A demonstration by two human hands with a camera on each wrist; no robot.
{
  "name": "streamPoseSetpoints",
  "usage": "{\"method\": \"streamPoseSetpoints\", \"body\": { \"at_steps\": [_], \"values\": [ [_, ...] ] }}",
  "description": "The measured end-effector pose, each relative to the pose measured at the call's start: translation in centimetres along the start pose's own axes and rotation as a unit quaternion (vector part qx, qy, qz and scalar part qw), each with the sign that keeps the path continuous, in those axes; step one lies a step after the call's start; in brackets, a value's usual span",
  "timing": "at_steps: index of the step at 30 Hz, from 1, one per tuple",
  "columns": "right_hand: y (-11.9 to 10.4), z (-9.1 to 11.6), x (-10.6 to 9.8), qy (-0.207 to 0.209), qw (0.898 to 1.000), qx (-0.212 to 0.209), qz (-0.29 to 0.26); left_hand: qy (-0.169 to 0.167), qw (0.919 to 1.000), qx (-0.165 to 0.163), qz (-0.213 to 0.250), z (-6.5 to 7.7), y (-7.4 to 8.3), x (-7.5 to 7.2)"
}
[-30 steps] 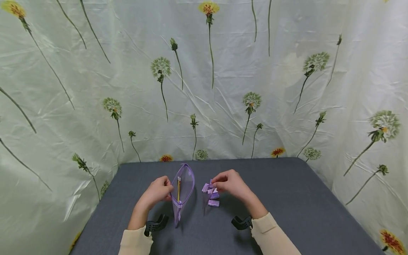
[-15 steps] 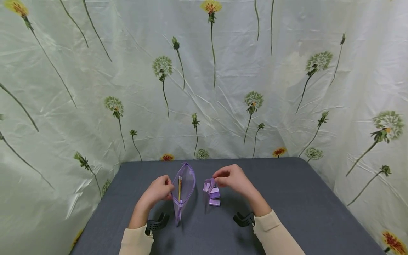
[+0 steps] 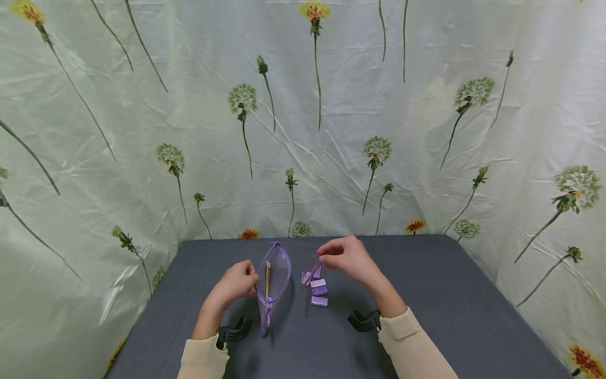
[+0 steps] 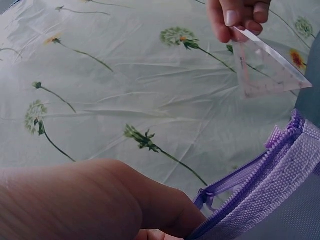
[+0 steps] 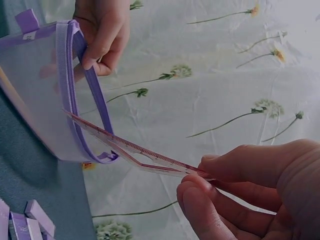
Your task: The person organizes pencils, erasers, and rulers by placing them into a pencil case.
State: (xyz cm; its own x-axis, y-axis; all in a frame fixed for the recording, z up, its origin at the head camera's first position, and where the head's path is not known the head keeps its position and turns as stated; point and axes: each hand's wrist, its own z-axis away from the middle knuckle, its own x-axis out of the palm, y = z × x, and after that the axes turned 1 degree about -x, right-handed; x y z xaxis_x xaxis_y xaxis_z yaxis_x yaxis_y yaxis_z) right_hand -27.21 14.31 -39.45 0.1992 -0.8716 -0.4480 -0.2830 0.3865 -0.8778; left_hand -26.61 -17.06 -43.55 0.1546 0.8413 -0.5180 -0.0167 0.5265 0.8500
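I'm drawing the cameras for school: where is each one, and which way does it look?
Head: worn on the head, facing forward and down at the table; left hand, right hand and sleeves show.
Left wrist: worn there, facing past the left hand and pouch to flowered cloth; both hands show.
Right wrist: worn there, facing past the right hand towards the pouch; both hands show.
Both wrist views share the pouch, flowered cloth and triangle ruler.

No text or number legible. Clear triangular ruler (image 5: pixel 137 148): fine reddish graduation ticks along one edge, figures beside them too small to make out. Small white label (image 5: pixel 30 36) on purple-trimmed pouch (image 5: pixel 32 85), dark marks on it, lettering unreadable.
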Motion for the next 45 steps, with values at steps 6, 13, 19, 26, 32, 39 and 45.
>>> {"method": "streamPoseSetpoints", "body": {
  "at_steps": [6, 13, 19, 26, 32, 39, 45],
  "values": [
    [-0.5, -0.3, -0.1, 0.003, 1.000, 0.003, -0.007, -0.002, 1.0000, 0.002, 0.001, 0.0, -0.2, 0.0],
    [-1.2, -1.0, 0.2, 0.000, 1.000, -0.007, -0.012, -0.001, 1.0000, 0.005, 0.000, 0.1, -0.1, 0.0],
    [-1.8, -1.8, 1.0, -0.007, 1.000, -0.019, -0.013, 0.000, 1.0000, 0.006, -0.001, 0.2, 0.1, -0.1],
    [-2.1, -2.8, 2.2, -0.012, 1.000, -0.017, -0.010, 0.000, 1.0000, 0.005, 0.004, 0.2, 0.2, -0.2],
    [-2.0, -3.4, 3.3, -0.008, 0.999, -0.033, 0.031, -0.003, 1.0000, 0.007, -0.003, 0.3, 0.4, -0.3],
    [-1.9, -3.9, 4.4, -0.011, 0.997, -0.022, 0.069, -0.004, 0.9999, 0.007, -0.010, 0.3, 0.6, -0.4],
    [-2.0, -4.2, 5.2, -0.016, 0.995, -0.029, 0.089, 0.000, 1.0000, 0.005, -0.005, 0.0, 0.2, -0.3]
  ]
}}
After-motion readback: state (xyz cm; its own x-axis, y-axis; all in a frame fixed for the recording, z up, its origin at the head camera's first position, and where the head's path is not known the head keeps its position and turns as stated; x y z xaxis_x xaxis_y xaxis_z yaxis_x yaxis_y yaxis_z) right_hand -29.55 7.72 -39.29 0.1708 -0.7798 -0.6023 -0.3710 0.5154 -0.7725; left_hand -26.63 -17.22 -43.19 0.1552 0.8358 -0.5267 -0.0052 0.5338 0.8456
